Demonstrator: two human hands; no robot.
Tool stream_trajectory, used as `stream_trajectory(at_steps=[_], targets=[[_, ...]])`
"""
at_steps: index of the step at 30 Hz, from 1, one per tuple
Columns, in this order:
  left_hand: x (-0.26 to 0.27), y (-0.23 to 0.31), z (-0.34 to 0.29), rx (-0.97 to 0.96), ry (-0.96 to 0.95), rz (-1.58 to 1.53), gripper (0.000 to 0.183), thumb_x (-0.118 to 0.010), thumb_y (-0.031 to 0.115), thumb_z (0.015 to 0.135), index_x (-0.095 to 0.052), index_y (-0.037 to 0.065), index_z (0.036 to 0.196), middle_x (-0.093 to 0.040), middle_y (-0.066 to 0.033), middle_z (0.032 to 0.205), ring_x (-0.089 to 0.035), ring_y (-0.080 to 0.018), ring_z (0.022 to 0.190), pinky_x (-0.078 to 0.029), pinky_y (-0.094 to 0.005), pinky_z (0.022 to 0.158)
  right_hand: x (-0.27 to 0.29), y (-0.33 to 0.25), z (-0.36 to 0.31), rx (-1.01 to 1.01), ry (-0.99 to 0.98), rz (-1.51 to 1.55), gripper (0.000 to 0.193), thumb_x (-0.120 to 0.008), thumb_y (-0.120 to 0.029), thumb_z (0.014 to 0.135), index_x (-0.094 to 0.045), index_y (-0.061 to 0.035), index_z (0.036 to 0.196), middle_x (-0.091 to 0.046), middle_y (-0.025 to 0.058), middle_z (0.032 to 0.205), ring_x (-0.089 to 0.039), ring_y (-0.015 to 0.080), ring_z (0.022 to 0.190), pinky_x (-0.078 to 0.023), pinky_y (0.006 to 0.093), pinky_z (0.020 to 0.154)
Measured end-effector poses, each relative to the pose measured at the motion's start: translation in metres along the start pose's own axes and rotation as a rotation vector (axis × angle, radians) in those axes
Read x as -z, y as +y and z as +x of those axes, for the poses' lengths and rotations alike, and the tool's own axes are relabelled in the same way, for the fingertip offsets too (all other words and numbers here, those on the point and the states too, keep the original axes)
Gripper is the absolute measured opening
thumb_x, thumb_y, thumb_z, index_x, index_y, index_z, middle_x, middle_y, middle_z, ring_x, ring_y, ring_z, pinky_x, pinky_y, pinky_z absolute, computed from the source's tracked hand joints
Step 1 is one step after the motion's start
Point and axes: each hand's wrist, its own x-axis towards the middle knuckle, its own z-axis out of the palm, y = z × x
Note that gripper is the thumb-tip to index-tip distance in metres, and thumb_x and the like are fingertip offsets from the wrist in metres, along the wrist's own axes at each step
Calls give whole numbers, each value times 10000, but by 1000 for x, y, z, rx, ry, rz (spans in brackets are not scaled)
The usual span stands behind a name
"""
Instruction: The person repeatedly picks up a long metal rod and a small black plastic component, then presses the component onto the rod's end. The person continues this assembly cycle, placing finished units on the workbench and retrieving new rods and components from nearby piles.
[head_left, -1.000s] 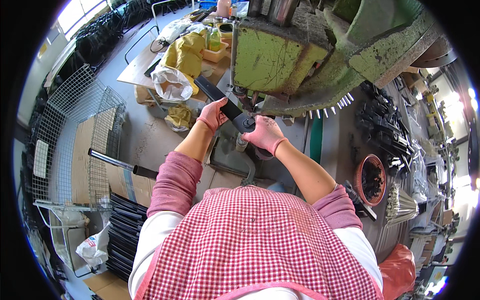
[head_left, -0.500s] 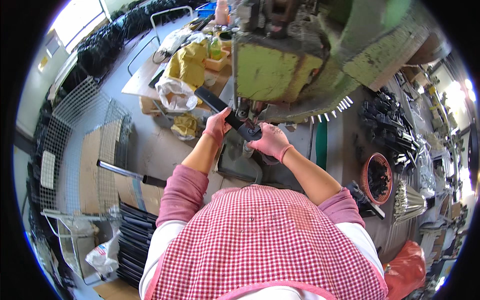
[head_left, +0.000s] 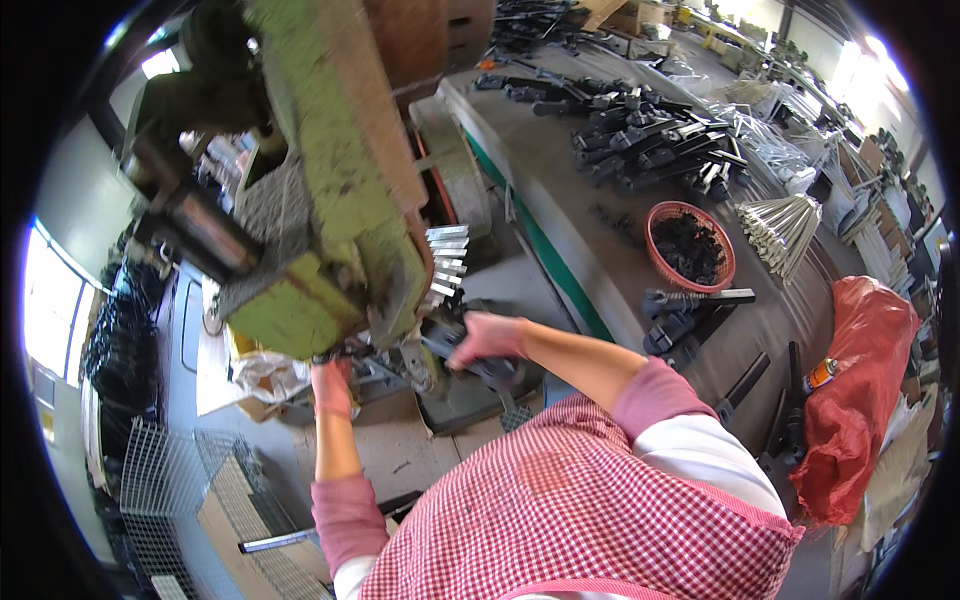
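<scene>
My left hand [head_left: 333, 388], in a pink glove, reaches up under the green press head [head_left: 285, 305]; its fingers are hidden there. To the right of the press, my right hand [head_left: 490, 337], gloved too, is curled with fingertips pointing down and left. It is beside dark grey parts [head_left: 492, 372] below the press; whatever it grips is blurred and partly covered. Several silver square bars [head_left: 447, 265] stick out from the press just above the right hand. The long black part is not clearly visible.
On the bench [head_left: 560, 215] at right lie a heap of black-and-silver parts [head_left: 640, 130], a red basket [head_left: 655, 250] of small black pieces, a bundle of pale rods [head_left: 785, 230] and a red sack [head_left: 855, 390]. A wire mesh cage [head_left: 160, 490] stands at lower left.
My view has swung right toward the bench. The hands, together on a long black part before, are now apart: the left under the press head, the right beside the machine.
</scene>
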Motion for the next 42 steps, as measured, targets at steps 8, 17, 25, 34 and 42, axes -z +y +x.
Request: stream_trajectory(at_steps=[8,17,25,34,42], targets=[[104,-97,-133,499,278,30,219,-571,255,935,-612,72,821,-648,-60,812,-636,-206,716,-526,-319,602,163,150,-89,-96,548,319,248,-866,-192,695,-745,-13,819,-670,66,768,-617,131,763,-485,318,669],[-25,-135,-190,358,-443,796,202,-607,214,925,-618,28,1005,-657,-107,971,-624,-284,917,-502,-402,862,355,205,-138,261,1859,57,464,-683,-179,851,-570,14,1258,-698,127,1010,-670,257,916,-518,348,816],[-71,-168,-139,634,-609,827,225,-593,259,955,-627,65,1064,-653,-65,968,-624,-208,927,-503,-353,840,43,387,-344,-1680,1325,141,679,-708,-424,788,-458,-26,1278,-504,174,1338,-531,363,1237,-469,439,1002],[-226,-194,-108,772,-698,686,289,-573,334,991,-624,108,1164,-643,-2,964,-616,-117,940,-491,-269,807,81,367,-337,-826,1693,610,402,-711,-208,777,-591,67,1044,-676,135,964,-648,194,797,-515,366,701],[-445,-230,-118,309,-940,457,322,-626,285,978,-632,0,1127,-667,-50,1011,-611,-131,889,-504,-299,800,91,195,-154,170,981,526,661,-745,-233,828,-395,11,1332,-588,104,1156,-566,180,1018,-477,331,911]])
